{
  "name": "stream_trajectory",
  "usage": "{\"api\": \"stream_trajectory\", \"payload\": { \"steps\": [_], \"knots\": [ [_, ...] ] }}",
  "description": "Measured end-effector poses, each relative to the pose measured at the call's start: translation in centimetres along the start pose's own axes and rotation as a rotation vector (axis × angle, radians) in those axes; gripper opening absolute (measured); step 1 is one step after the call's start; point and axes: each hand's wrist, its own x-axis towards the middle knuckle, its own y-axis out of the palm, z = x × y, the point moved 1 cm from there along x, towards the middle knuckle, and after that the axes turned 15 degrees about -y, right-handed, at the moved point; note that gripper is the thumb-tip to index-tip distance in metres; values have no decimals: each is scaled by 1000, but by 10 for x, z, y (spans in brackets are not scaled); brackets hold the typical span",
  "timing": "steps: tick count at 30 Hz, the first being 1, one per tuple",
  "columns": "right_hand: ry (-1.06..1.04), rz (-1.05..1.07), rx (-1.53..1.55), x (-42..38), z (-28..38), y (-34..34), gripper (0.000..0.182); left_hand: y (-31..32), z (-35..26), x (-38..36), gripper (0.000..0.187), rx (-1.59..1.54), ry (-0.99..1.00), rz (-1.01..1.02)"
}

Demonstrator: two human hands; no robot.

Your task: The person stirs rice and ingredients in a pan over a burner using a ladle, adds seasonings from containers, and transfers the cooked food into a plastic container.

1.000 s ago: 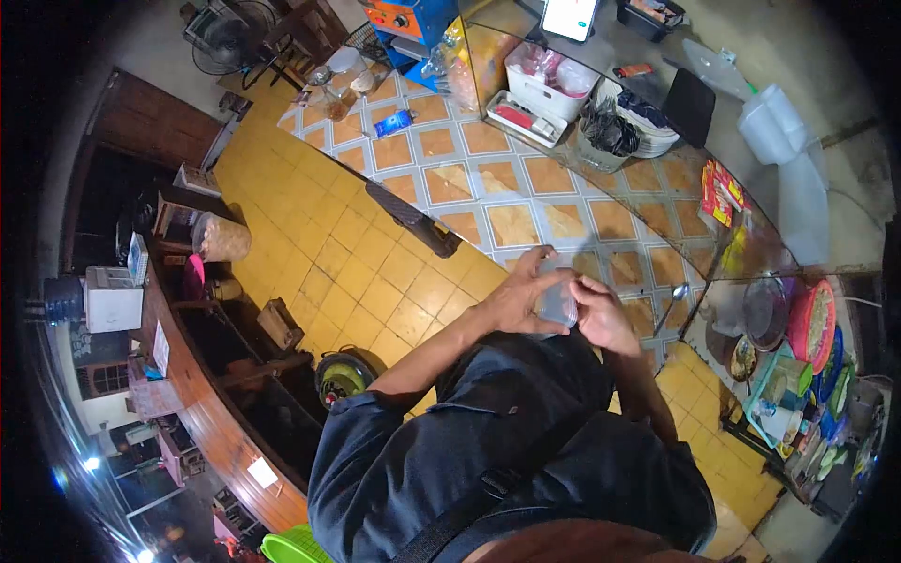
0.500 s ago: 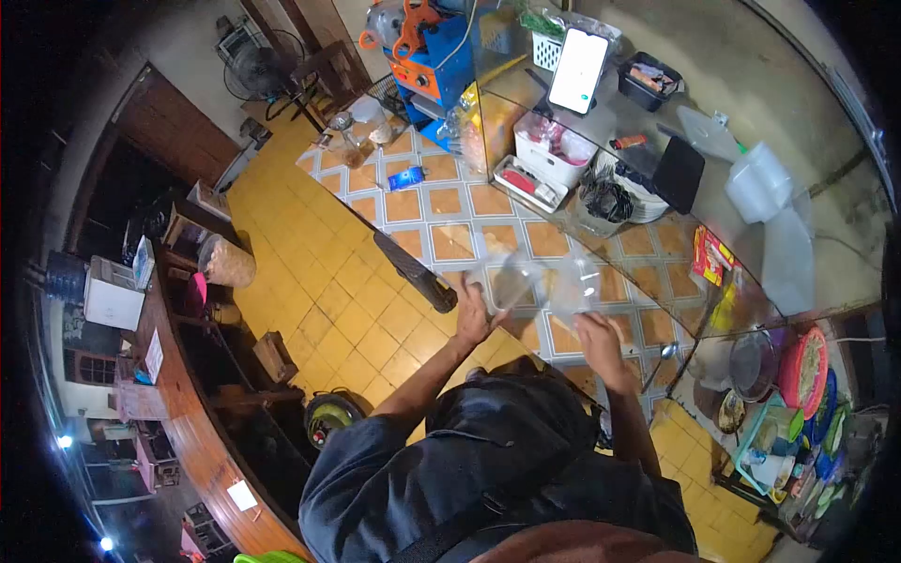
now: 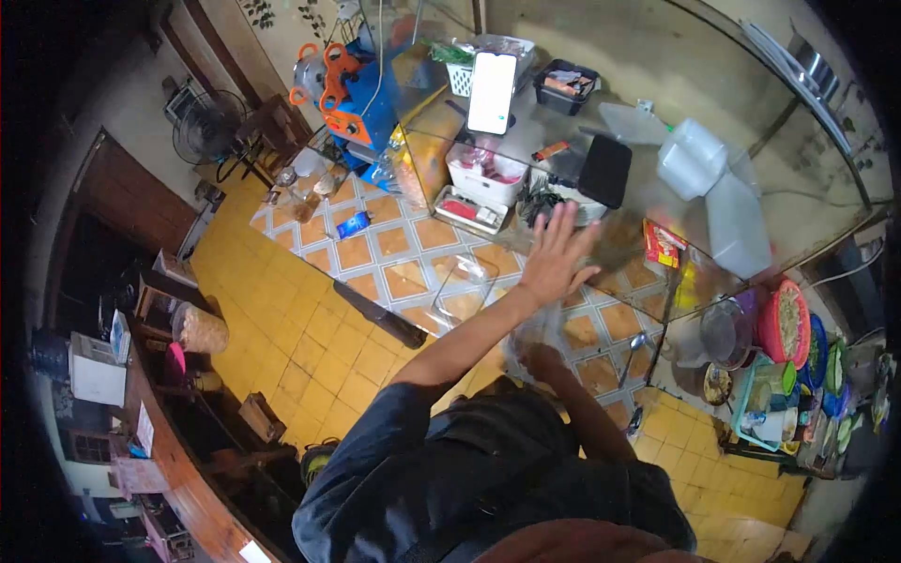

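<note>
While the left hand [image 3: 560, 251] is hanging palm down over the tile-patterned counter [image 3: 408, 242], its fingers are fanning out toward the far side and its thumb is sticking out to the right; that arm is stretching long and pretty straight from a dark sleeve [image 3: 399, 413], slanting far and to the right; the fingertips are overlapping a tub of dark stuff [image 3: 533, 199] from this angle, and I honestly can't tell if they're touching it.

The right hand [image 3: 542, 363] is sitting nearer the body, blurry, with its forearm slanting in from the near right; a smear of clear plastic [image 3: 532, 330] is showing right beside it, but I can't tell whether those fingers are gripping it; the two hands are sitting apart, anyway.

A clear container [image 3: 465, 289] is lying on the counter, left of both hands and close to the edge; farther left a blue packet [image 3: 353, 224] is lying flat; over on the right a spoon [image 3: 637, 341] is resting on the tiles.
</note>
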Motion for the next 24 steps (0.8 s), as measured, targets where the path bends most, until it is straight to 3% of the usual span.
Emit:
{"api": "stream_trajectory", "payload": {
  "steps": [1, 6, 8, 12, 15, 17, 18, 20, 21, 22, 24],
  "knots": [
    [5, -141, 27, -8, 6, -6, 31, 5, -8, 18, 78, 79, 62, -19],
    [-14, -176, 32, -13, 6, -5, 32, 25, -19, 59, 75, 198, 137, -22],
    [-166, -301, 27, -8, -6, 13, 24, 24, -23, 70, 76, 210, 144, 3],
    [-86, -131, -16, -17, 16, -24, 23, 10, -25, 63, 77, 93, 144, 9],
    [-71, -141, -35, -16, 18, -31, 22, 9, 2, -5, 58, -175, 162, 17],
    [-295, -349, 77, -4, 2, -16, 22, 24, 33, -86, 49, -275, 4, 35],
    [-308, -346, 71, -2, -1, -13, 22, 37, 53, -129, 48, -276, -103, 129],
    [-226, -367, 148, 4, -4, -11, 19, 53, 84, -198, 52, -264, -208, 194],
    [-247, -155, 64, 1, 7, -32, 17, 60, 93, -225, 56, -186, -205, 228],
    [-255, -143, 61, 3, 9, -28, 17, 67, 96, -240, 56, -187, -219, 222],
    [-174, -346, 142, 8, 6, -20, 18, 86, 104, -266, 65, -407, -561, 400]
  ]
}}
